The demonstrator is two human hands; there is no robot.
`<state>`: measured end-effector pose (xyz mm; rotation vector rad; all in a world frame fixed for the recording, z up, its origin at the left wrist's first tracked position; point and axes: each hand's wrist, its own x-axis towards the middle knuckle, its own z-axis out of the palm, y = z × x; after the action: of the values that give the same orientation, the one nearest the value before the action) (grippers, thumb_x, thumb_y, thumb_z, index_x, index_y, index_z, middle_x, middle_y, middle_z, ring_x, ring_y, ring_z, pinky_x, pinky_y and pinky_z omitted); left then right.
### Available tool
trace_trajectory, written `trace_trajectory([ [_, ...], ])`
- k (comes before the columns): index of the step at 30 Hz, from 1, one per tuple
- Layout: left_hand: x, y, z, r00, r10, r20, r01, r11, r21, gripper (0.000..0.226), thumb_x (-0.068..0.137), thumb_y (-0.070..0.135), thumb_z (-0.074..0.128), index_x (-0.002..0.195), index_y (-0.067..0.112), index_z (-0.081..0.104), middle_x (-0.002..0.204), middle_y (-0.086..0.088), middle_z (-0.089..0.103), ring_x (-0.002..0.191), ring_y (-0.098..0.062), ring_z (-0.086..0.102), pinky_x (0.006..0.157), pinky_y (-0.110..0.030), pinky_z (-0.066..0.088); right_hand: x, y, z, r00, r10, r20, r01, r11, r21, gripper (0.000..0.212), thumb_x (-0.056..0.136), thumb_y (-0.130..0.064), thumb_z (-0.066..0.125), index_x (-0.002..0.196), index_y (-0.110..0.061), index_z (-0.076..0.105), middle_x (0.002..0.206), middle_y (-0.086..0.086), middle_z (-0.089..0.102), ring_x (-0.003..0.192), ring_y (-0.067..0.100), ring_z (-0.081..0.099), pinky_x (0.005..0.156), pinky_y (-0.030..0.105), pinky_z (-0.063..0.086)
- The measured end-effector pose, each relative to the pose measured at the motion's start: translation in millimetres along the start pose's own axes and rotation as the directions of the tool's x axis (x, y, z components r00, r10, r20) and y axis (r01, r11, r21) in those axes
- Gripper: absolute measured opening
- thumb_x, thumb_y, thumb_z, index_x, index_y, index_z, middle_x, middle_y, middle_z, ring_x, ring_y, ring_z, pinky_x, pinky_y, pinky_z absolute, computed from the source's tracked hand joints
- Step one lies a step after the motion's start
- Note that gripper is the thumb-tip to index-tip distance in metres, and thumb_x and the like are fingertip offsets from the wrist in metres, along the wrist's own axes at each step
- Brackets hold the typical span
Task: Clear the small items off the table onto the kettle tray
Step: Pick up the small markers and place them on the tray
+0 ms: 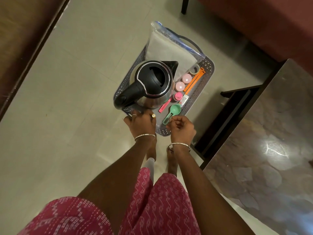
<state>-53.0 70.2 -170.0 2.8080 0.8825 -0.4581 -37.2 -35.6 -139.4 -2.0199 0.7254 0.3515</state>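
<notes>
Both reach down — left hand (141, 122) grips tray (208, 78), right hand (182, 128) pinches spoon (175, 109).

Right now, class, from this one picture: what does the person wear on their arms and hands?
Both forearms are bare, with no sleeve in view. Each wrist has a thin metal band: the left bangle and the right bangle. The left hand wears a gold ring and a silvery ring. The right hand shows none.

Pale tiled floor (67, 116), grout lines visible. Dark brown wooden furniture (22, 39) along left edge. Maroon upholstered seat (254, 22) top right, black leg (184, 5). Glossy brown marbled table (271, 126) at right, light glare on top.
</notes>
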Motion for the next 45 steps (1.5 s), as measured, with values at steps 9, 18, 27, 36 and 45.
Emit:
trace_trajectory([
  [9,1,-1,-2,0.999,-0.009,0.049,0.011,1.0,-0.028,0.021,0.091,0.039,0.053,0.099,0.024,0.065,0.092,-0.01,0.069,0.096,-0.027,0.057,0.087,-0.041,0.033,-6,1,3,0.999,-0.039,0.001,0.039,0.997,-0.07,0.014,0.078,-0.001,0.067,0.082,-0.013,0.074,0.068,-0.005,0.07,0.063,0.008,0.067,0.068,0.031,0.062],
  [18,-1,-4,-6,0.996,-0.009,0.089,0.015,0.998,-0.065,0.026,0.081,0.041,0.068,0.104,0.029,0.063,0.1,-0.004,0.071,0.108,-0.024,0.054,0.093,-0.043,0.03,-11,-2,0,0.997,-0.053,0.053,0.059,0.992,-0.114,0.016,0.08,0.001,0.064,0.084,-0.01,0.074,0.073,0.0,0.071,0.067,0.014,0.068,0.074,0.034,0.061],
  [27,1,-1,-16,0.998,-0.035,0.049,0.037,0.998,-0.042,0.015,0.078,0.031,0.071,0.093,0.026,0.069,0.086,-0.007,0.068,0.096,-0.028,0.059,0.099,-0.049,0.031,2,-12,22,0.958,-0.076,0.278,0.189,0.894,-0.406,0.027,0.086,-0.007,0.061,0.11,-0.013,0.071,0.101,0.011,0.074,0.097,0.031,0.067,0.092,0.034,0.051],
  [36,-1,-9,-10,0.995,0.054,-0.086,-0.056,0.998,-0.022,0.004,0.083,0.022,0.066,0.081,0.023,0.069,0.073,-0.004,0.068,0.084,-0.027,0.064,0.097,-0.053,0.037,29,-23,60,0.978,0.202,0.044,-0.166,0.895,-0.414,0.033,0.084,-0.029,0.072,0.103,-0.003,0.066,0.109,0.019,0.067,0.107,0.037,0.061,0.085,0.037,0.05],
  [45,-1,-14,-6,0.989,0.146,-0.02,-0.144,0.987,0.07,0.03,0.055,0.022,0.083,0.08,0.027,0.069,0.072,0.002,0.069,0.084,-0.028,0.067,0.095,-0.061,0.037,37,-29,74,0.929,0.369,-0.034,-0.365,0.897,-0.25,0.042,0.072,-0.03,0.081,0.102,-0.008,0.062,0.105,0.012,0.069,0.099,0.032,0.066,0.082,0.037,0.055],
])
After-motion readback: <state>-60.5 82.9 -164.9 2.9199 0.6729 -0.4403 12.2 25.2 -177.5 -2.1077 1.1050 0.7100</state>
